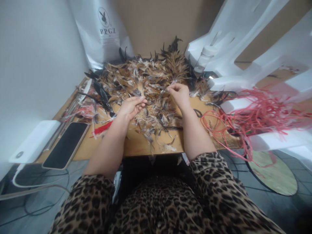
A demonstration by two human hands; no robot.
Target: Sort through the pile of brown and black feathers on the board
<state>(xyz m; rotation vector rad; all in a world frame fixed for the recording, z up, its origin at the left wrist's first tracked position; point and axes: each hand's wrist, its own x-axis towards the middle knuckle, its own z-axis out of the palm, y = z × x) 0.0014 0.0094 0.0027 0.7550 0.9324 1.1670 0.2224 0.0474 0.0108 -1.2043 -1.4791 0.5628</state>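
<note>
A large heap of brown and black feathers (148, 73) covers the middle and back of the table. My left hand (133, 106) is closed, thumb against fingers, on a small tuft of feathers (139, 87) that sticks up above the fingertips. To its right, over the heap, my right hand (179, 95) pinches what looks like a thin feather (162, 93) between thumb and forefinger. Blur hides the exact grip of both hands. A white string (139, 119) lies just below my left hand, and loose feathers (158, 118) spread toward the front edge.
A phone (66, 145) and a white power bank (35, 141) with a cable lie at the left edge. Red material (101, 128) rests near my left forearm. Tangled pink-red strips (260, 112) hang over the right side. A clear bottle (205, 59) stands at back right, a printed bag (104, 42) behind.
</note>
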